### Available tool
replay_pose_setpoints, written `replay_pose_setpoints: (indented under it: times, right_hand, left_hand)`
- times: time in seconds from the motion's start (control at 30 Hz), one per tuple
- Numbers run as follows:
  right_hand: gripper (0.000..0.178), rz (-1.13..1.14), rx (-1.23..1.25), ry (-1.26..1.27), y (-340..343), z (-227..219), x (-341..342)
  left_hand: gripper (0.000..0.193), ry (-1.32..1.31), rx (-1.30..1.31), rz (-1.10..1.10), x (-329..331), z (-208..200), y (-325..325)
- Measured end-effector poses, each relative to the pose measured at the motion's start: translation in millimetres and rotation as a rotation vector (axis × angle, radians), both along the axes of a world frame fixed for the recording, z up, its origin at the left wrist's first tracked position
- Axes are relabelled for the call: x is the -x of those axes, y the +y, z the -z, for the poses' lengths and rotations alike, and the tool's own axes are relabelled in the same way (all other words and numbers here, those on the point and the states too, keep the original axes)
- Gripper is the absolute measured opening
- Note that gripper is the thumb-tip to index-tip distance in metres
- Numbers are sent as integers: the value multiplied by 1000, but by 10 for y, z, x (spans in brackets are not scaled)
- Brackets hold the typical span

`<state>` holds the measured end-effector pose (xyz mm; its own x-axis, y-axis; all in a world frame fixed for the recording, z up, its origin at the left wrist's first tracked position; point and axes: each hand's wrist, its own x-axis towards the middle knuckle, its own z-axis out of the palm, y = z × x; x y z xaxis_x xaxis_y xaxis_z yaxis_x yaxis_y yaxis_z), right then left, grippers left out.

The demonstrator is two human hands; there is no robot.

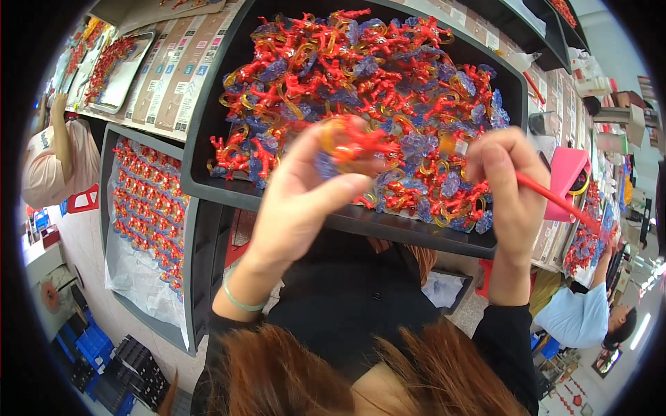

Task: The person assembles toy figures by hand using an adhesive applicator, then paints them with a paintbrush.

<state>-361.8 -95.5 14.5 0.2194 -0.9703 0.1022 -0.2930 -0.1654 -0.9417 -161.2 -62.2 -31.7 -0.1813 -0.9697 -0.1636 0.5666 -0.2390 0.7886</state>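
My left hand (pixel 281 208) holds a small red, yellow and purple translucent figurine (pixel 350 142) between thumb and fingers, above the near part of a black tray (pixel 205 125). The figurine is blurred, so its exact shape is unclear. To its right, my right hand (pixel 510 184) grips a thin brush with a red handle (pixel 558 200). Its handle sticks out to the lower right, and its blurred tip end points toward the figurine without touching it. A heap of similar figurines (pixel 388 83) fills the tray below both hands.
At the left, a second black tray (pixel 107 166) holds figurines in rows on white sheeting. A pink tape dispenser (pixel 570 177) stands right of my right hand. Co-workers sit at the left (pixel 62 163) and lower right (pixel 576 315). White bottles (pixel 595 84) stand farther right.
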Motion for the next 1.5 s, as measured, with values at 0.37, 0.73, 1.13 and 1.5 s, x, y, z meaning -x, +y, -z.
replay_pose_setpoints:
  times: [0.37,0.73,1.13,1.5]
  right_hand:
    - [18,-237,113,592,-284,563,75]
    - [24,-387,761,302,60,292,0]
    - [24,-96,-240,-520,177,296,-109]
    - [13,-57,-368,-498,206,266,-137]
  left_hand:
    - [13,408,-227,104,-120,28,-87]
    - [38,-177,-82,110,69,-65,-159]
    - [23,-127,-23,172,71,-113,-133]
    - [31,-130,10,193,68,-70,-147]
